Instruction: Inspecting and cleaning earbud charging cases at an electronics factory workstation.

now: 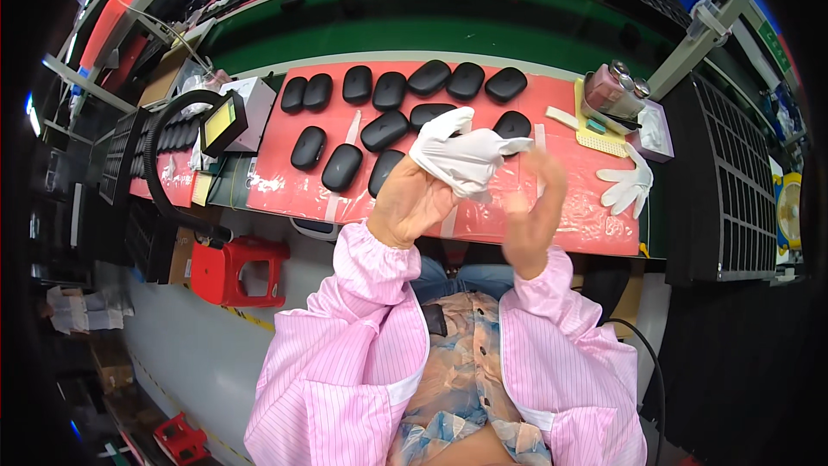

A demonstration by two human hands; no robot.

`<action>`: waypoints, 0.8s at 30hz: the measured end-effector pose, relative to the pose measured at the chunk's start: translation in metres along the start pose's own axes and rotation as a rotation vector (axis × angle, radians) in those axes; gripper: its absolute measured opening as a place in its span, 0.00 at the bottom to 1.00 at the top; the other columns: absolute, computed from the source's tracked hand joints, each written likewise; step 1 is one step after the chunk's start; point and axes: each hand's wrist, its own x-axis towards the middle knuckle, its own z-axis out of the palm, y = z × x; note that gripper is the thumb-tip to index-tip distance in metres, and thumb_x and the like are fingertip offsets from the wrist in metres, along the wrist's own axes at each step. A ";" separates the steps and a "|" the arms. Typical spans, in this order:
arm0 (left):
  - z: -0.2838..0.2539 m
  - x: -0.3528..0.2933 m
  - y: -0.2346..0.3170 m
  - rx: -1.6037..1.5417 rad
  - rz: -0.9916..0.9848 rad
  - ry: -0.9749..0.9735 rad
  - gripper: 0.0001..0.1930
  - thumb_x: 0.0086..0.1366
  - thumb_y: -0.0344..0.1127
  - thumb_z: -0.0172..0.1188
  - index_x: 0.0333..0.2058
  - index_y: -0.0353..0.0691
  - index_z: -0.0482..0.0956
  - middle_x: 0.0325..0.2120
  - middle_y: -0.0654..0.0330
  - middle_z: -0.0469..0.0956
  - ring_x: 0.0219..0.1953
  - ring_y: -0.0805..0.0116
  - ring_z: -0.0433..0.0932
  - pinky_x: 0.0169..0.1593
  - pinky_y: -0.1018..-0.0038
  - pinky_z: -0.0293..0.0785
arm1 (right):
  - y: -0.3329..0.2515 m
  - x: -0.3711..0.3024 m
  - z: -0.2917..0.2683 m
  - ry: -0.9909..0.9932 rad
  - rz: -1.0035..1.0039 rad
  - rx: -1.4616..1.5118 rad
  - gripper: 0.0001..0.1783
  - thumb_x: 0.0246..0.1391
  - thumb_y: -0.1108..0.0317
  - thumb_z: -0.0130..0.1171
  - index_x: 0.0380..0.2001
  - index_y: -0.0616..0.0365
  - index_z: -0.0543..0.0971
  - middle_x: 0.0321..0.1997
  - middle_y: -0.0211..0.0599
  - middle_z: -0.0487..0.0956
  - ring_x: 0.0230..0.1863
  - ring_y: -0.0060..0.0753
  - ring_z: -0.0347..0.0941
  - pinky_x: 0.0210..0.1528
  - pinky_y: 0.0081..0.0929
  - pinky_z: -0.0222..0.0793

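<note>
A crumpled white cloth glove [466, 160] is bunched over the fingers of my left hand [414, 198], held up above the near part of the pink mat. My left palm and wrist are bare, and the fingers seem closed on the cloth, though it mostly hides them. To the right of the glove my bare right hand [536, 211] is raised and smeared by motion; whether its fingers touch the glove's tip cannot be made out. A second white glove [625, 183] lies flat at the mat's right side. Several rounded black cases [342, 167] lie behind and left of my hands.
The pink mat [276, 181] covers the bench. A yellow tray [601, 145] with a pump-top bottle [614, 95] stands right, near a black rack [724, 181]. A black-framed lamp [222, 123] on a curved arm stands left. A red stool [233, 269] is below.
</note>
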 end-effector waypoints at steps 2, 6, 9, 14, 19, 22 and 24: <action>0.008 -0.005 0.001 0.019 0.000 -0.015 0.23 0.76 0.40 0.39 0.64 0.36 0.61 0.61 0.49 0.66 0.61 0.54 0.69 0.64 0.61 0.68 | 0.013 0.007 0.006 0.119 0.031 0.075 0.21 0.61 0.59 0.50 0.51 0.63 0.71 0.54 0.40 0.71 0.49 0.40 0.73 0.54 0.36 0.66; -0.003 -0.007 0.003 0.073 0.001 -0.062 0.23 0.76 0.40 0.39 0.65 0.37 0.60 0.61 0.52 0.68 0.61 0.58 0.70 0.63 0.63 0.69 | 0.033 -0.005 0.007 -0.307 0.895 0.900 0.23 0.67 0.50 0.48 0.50 0.60 0.73 0.39 0.31 0.78 0.37 0.19 0.74 0.40 0.20 0.69; -0.005 -0.014 0.012 0.462 0.033 0.222 0.23 0.76 0.40 0.38 0.65 0.38 0.60 0.60 0.55 0.69 0.61 0.61 0.70 0.63 0.64 0.68 | 0.031 0.012 0.003 -0.233 0.664 0.651 0.11 0.65 0.63 0.54 0.35 0.61 0.77 0.29 0.22 0.75 0.31 0.13 0.68 0.33 0.15 0.64; -0.002 -0.038 0.014 0.284 -0.025 0.056 0.24 0.75 0.43 0.41 0.64 0.38 0.61 0.63 0.55 0.65 0.62 0.60 0.68 0.65 0.63 0.64 | 0.025 0.040 -0.007 -0.445 0.452 0.307 0.11 0.64 0.64 0.55 0.36 0.63 0.77 0.29 0.23 0.73 0.32 0.14 0.66 0.34 0.15 0.61; -0.017 -0.023 0.005 0.135 0.118 0.060 0.24 0.74 0.44 0.42 0.62 0.35 0.64 0.61 0.53 0.68 0.62 0.58 0.68 0.66 0.61 0.61 | -0.011 0.035 0.004 -0.147 -0.049 -0.085 0.05 0.57 0.73 0.56 0.36 0.64 0.76 0.31 0.32 0.75 0.30 0.25 0.69 0.34 0.22 0.65; -0.033 -0.018 -0.002 0.135 0.119 -0.046 0.23 0.74 0.43 0.39 0.59 0.35 0.67 0.56 0.54 0.72 0.56 0.59 0.73 0.61 0.64 0.68 | -0.045 0.017 0.023 -0.504 0.030 -0.150 0.07 0.53 0.73 0.61 0.35 0.64 0.76 0.30 0.39 0.74 0.29 0.33 0.71 0.32 0.26 0.66; -0.032 -0.017 0.003 0.028 0.034 -0.194 0.22 0.74 0.40 0.39 0.61 0.35 0.64 0.58 0.51 0.70 0.58 0.58 0.72 0.62 0.62 0.69 | -0.036 0.007 0.037 -0.547 -0.015 -0.153 0.07 0.54 0.71 0.62 0.33 0.63 0.75 0.28 0.42 0.73 0.28 0.37 0.70 0.31 0.30 0.66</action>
